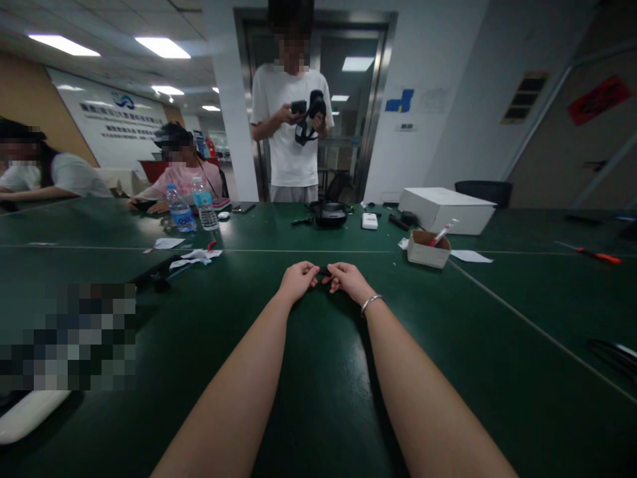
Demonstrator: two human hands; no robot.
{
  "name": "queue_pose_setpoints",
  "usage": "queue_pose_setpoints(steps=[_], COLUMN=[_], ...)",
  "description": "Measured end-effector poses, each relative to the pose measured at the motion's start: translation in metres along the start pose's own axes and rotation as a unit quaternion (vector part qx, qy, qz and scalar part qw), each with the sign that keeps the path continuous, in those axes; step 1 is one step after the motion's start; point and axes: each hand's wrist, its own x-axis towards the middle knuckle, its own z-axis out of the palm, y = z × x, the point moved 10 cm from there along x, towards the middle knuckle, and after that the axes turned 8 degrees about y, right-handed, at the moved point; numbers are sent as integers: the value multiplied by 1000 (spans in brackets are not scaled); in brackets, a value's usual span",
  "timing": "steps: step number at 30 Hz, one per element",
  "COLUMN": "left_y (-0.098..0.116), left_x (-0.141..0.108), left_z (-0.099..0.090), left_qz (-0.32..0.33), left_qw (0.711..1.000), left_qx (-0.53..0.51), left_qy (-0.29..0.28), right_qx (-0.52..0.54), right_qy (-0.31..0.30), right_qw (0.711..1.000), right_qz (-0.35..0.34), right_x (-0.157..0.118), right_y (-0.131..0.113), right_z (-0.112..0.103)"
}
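Note:
A small dark object (324,271) is pinched between my two hands, just above the green table (318,372). My left hand (300,280) grips its left end with thumb and fingers. On the other end are the closed thumb and forefinger of my right hand (348,281), with the other fingers curled below. A silver bracelet (371,304) circles my right wrist. The object is mostly covered by my fingertips, so its exact shape cannot be made out.
Two water bottles (205,204) and paper scraps (196,257) lie left. A black device (330,214) sits ahead. To the right are a small box (428,253) holding a tube, a white carton (445,211) and a screwdriver (600,256). A person (293,126) stands opposite; two people sit left.

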Motion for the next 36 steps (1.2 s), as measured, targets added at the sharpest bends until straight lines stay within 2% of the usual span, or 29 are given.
queue_pose_setpoints(steps=[4, 9, 12, 18, 21, 28, 36], left_y=[-8, -13, -12, -8, -5, 9, 6], left_x=[5, 9, 8, 5, 5, 1, 1], left_z=[-2, -9, -12, -17, -16, -6, -5], left_qz=[-21, -44, -62, -105, -89, -18, -22], left_qw=[1000, 999, 998, 989, 989, 990, 993], left_qx=[16, 18, -13, -93, -110, -140, -111], left_qy=[6, 23, 30, 52, 51, 18, 25], right_qx=[-10, -50, -82, -99, -89, -47, -23], right_qy=[12, 14, 25, 31, 37, 51, 30], right_qw=[1000, 994, 986, 977, 979, 993, 996], right_qz=[-22, -100, -143, -187, -178, -92, -81], right_x=[1, -2, -5, -13, -12, 4, 3], right_y=[-3, -17, -27, -41, -38, -16, -13], right_z=[2, 8, 11, 17, 15, 0, 0])
